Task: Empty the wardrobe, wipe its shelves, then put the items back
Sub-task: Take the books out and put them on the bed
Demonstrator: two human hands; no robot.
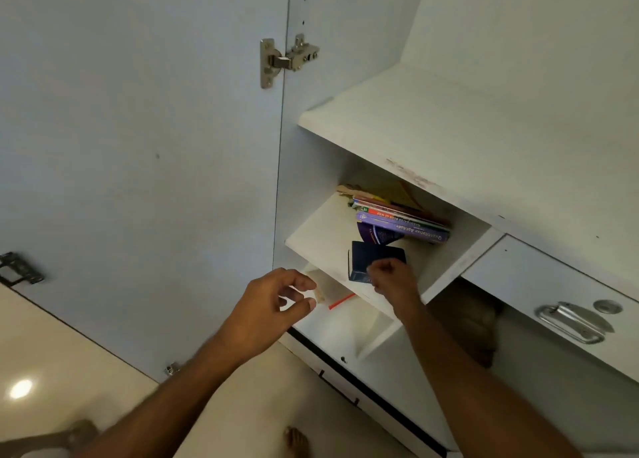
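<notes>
The white wardrobe stands open with its door [138, 146] swung to the left. On the middle shelf [318, 236] lies a stack of books [404, 221] with purple and red spines. My right hand [390, 278] grips a dark blue box [371, 259] at the front of that shelf. My left hand [273, 305] hovers just left of the shelf's front edge, fingers loosely curled, holding nothing. The upper shelf [449, 129] is bare. Below, a lower compartment [345, 323] holds a small item with a red strip [340, 300].
A drawer [553, 295] with a metal handle [570, 323] and a round lock sits at the right. A metal hinge [287, 58] joins the door to the wardrobe side. My bare foot [295, 442] stands on the glossy tiled floor [52, 354].
</notes>
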